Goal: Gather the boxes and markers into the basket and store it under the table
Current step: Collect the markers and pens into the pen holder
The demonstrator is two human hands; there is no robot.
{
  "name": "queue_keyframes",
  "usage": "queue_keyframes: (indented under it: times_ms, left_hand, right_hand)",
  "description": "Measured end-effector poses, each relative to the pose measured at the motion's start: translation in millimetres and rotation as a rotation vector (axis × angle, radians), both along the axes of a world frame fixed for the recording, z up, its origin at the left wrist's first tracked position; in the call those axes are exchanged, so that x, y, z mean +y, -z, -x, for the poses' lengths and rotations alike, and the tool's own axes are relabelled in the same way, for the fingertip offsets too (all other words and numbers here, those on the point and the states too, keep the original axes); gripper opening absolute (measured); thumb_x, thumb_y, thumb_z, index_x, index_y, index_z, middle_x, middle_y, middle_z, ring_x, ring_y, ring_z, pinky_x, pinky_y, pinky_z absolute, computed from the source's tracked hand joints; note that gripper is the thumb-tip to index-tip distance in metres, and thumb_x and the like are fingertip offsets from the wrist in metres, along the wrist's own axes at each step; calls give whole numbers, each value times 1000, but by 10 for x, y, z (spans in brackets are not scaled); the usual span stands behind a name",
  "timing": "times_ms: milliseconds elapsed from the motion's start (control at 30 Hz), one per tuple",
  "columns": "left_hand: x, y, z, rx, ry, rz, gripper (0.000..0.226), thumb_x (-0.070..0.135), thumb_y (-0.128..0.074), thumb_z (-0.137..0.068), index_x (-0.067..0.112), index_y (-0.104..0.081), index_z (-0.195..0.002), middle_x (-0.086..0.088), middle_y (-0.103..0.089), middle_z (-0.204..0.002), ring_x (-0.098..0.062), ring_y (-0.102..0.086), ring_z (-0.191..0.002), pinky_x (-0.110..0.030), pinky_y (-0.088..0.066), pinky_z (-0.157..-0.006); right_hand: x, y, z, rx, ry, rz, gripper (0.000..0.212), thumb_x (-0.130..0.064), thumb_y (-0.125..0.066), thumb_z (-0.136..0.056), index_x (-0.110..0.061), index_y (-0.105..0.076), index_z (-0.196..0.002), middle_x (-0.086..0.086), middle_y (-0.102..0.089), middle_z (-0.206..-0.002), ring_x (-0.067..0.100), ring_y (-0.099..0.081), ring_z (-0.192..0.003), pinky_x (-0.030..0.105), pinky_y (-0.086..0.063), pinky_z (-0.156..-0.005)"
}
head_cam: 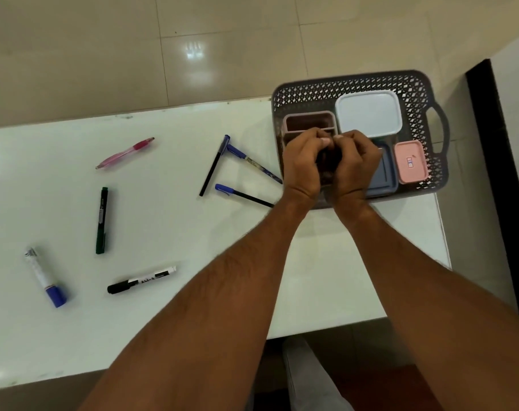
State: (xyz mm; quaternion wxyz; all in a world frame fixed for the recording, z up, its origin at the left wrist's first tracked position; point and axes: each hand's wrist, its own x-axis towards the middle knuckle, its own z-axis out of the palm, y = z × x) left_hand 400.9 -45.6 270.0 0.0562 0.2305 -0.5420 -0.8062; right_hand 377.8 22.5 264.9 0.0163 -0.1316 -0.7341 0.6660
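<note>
Both hands are pressed together over a small dark thing inside the basket (356, 84); the left hand (304, 164) and right hand (356, 164) hide it, so I cannot tell what it is. It looks like a box going in; set it down flat beside the pink holder (308, 121), white box (368, 112), blue box (384, 176) and pink box (410, 161). The basket sits at the table (163, 321) corner. Pens and markers wait outside; three blue pens (213, 167) lie near, the green marker (102, 221) farther off.
</note>
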Motion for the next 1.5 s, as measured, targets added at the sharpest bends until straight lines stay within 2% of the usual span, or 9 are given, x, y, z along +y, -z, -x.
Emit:
queue_keyframes:
  times_ms: [200, 467, 600, 700, 767, 967, 1200, 1367, 1500]
  left_hand:
    - [6, 90, -87, -96, 17, 246, 15, 7, -50, -89, 5, -64, -82, -2, -65, -79, 2, -60, -69, -13, -54, -60]
    - [-171, 126, -146, -106, -33, 356, 11, 11, -57, -97, 9, -67, -101, -3, -72, -98, -12, -68, -90, -14, -58, -77]
    - [-410, 123, -251, -59, -109, 381, 15, 8, -58, -94, 21, -64, -98, 10, -68, -91, -3, -68, -86, -13, -57, -75]
    - [-705, 153, -321, -61, -206, 455, 15, 5, -57, -91, 17, -65, -96, 10, -68, -87, -2, -64, -79, -14, -54, -72]
    - [-969, 202, -386, -98, -290, 501, 12, 7, -58, -89, 15, -66, -94, 5, -69, -87, -7, -61, -77, -25, -55, -71]
    - [-1774, 423, -739, -248, -233, 998, 26, 3, -54, -88, 10, -64, -111, -4, -64, -109, -22, -60, -103, -39, -51, -93]
    - [-2673, 651, -1031, -560, -15, 1433, 52, 1, -56, -90, 8, -45, -140, -13, -47, -140, -33, -45, -130, -37, -37, -110]
    - [-2854, 726, -993, -674, 131, 1477, 40, 13, -59, -98, 7, -48, -136, -15, -49, -137, -35, -46, -127, -44, -42, -100]
    - [-2867, 723, -914, -776, 144, 1552, 31, 0, -51, -93, 8, -53, -123, -16, -50, -127, -37, -47, -117, -45, -37, -95]
  right_hand:
    - [-30, 25, 59, 78, -37, -270, 15, -14, -60, -98, -13, -66, -85, -8, -62, -71, 5, -57, -68, 20, -49, -66]
    - [-118, -51, 31, 150, 3, -601, 27, -27, -58, -101, -7, -74, -93, 2, -71, -83, 14, -66, -77, 29, -54, -71]
    - [-338, -245, 16, 345, 39, -755, 29, -25, -57, -103, -2, -74, -97, 13, -73, -91, 25, -66, -85, 15, -44, -73]
    - [-633, -344, -59, 574, -109, -683, 19, -14, -62, -100, 1, -72, -96, 15, -72, -89, 26, -67, -81, 27, -52, -74]
    - [-892, -346, -187, 615, -315, -641, 16, -12, -65, -97, 2, -70, -103, 14, -70, -93, 19, -64, -82, 20, -51, -76]
    - [-1237, 4, -430, 89, -827, -838, 84, -36, -76, -84, -9, -37, -154, 9, -47, -141, 24, -48, -130, 36, -46, -109]
    - [-1091, 421, -404, -24, -1069, -1357, 122, -70, -80, -70, -9, -23, -159, 11, -37, -145, 31, -40, -132, 47, -44, -107]
    - [-1057, 495, -418, 57, -1039, -1394, 86, -61, -82, -75, -12, -44, -135, 11, -44, -130, 29, -48, -119, 43, -47, -97]
    - [-1064, 481, -489, -29, -1042, -1320, 64, -48, -76, -89, -12, -46, -133, 10, -47, -129, 27, -51, -118, 42, -53, -99]
